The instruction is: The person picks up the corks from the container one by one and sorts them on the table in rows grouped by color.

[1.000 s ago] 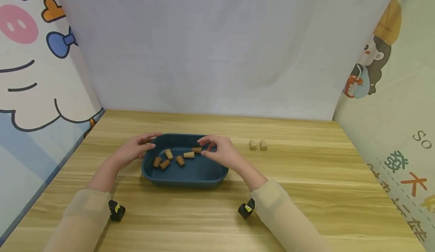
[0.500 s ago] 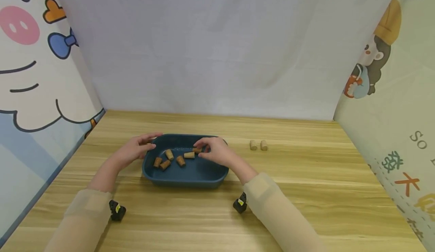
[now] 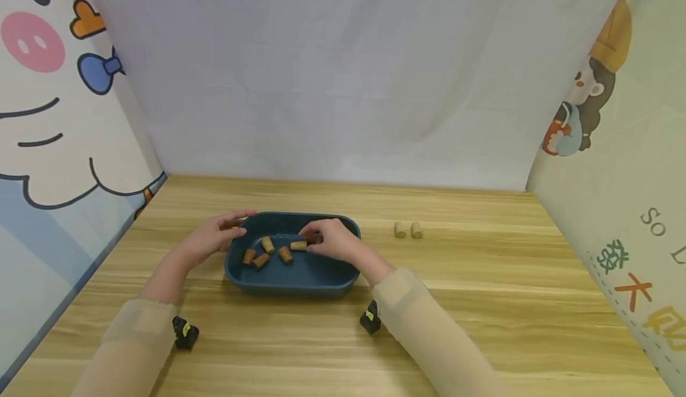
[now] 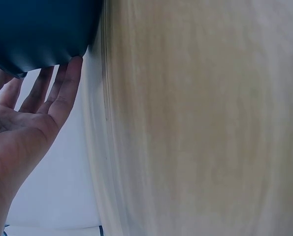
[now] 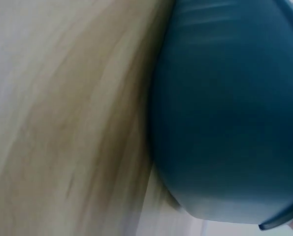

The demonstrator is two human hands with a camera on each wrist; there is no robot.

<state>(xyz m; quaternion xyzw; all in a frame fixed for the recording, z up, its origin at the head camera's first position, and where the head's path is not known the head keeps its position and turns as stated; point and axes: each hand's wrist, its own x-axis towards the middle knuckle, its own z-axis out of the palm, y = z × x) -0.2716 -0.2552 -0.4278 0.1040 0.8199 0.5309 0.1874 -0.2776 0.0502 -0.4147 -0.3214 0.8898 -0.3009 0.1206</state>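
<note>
The blue dish (image 3: 316, 273) is a deep oblong with rounded corners and a narrow lip, its walls smooth and softly shiny, looking like plastic; in the right wrist view the outer side curves plainly, with faint pale streaks. It sits on the table (image 3: 300, 340), whose yellowish surface carries long, streaky wood grain.

Five corks show on the floor of the dish, stubby and slightly tapered. Two darker, reddish-brown ones (image 3: 255, 259) lie close together near its left end; a paler tan cork (image 3: 267, 244) leans at a slant just behind them, a brown cork (image 3: 285, 255) lies nearer its middle, and a straw-coloured cork (image 3: 298, 246) lies crosswise beside the right hand (image 3: 333, 239). That hand reaches over the right side of the dish with bent fingers pointing down into it; whether they grip a cork cannot be told. Two pale corks (image 3: 408, 230) sit side by side on the table to the right of the dish.

The left hand (image 3: 214, 234) is spread at the left end of the dish, fairly straight fingers resting against its outer wall and the thumb by its lip. Beyond the dish hangs a lightly creased white cloth (image 3: 337, 87).
</note>
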